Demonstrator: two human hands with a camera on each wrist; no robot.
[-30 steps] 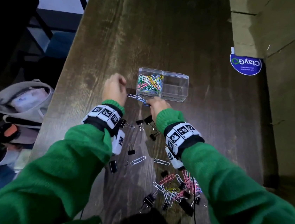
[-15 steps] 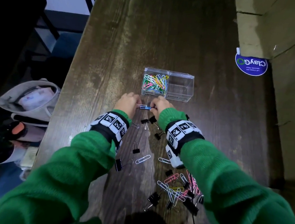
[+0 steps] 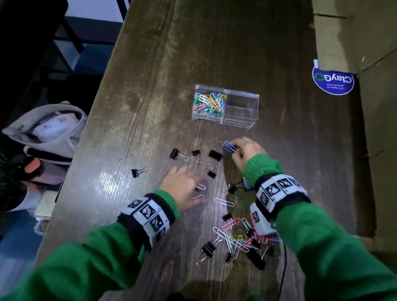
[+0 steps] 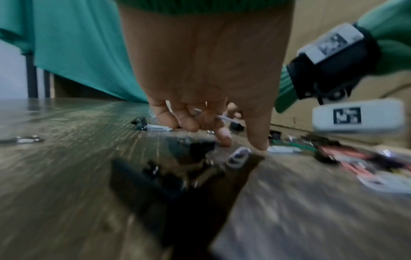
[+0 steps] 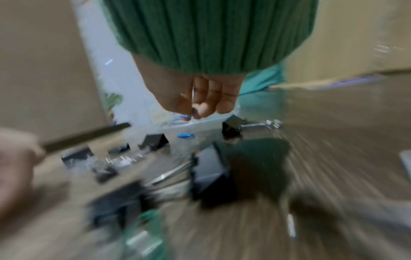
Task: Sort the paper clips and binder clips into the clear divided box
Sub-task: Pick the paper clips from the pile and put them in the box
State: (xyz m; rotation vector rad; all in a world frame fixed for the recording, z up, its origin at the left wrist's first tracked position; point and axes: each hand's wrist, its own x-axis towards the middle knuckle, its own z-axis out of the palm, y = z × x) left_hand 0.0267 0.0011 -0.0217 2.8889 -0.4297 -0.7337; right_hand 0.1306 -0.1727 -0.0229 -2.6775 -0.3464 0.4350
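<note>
The clear divided box (image 3: 241, 98) stands mid-table; its left half holds several coloured paper clips (image 3: 210, 102) and its right half is bare. Just in front of the box, my right hand (image 3: 235, 151) pinches a blue paper clip (image 3: 228, 147) above the table. My left hand (image 3: 195, 189) is lower and nearer me, with its fingers curled round a white paper clip (image 4: 222, 118). Its thumb tip touches the table beside another white clip (image 4: 239, 154). Black binder clips (image 3: 215, 154) lie between the hands and the box.
A tangled pile of paper clips and binder clips (image 3: 237, 239) lies under my right wrist. One binder clip (image 3: 136, 172) sits alone to the left. A cardboard box (image 3: 377, 47) runs along the table's right side. An open grey bag (image 3: 46, 128) sits past the table's left edge.
The hands were together in front of the box on joined clips. They have parted: the left drew back toward me with the white clip, the right kept the blue one.
</note>
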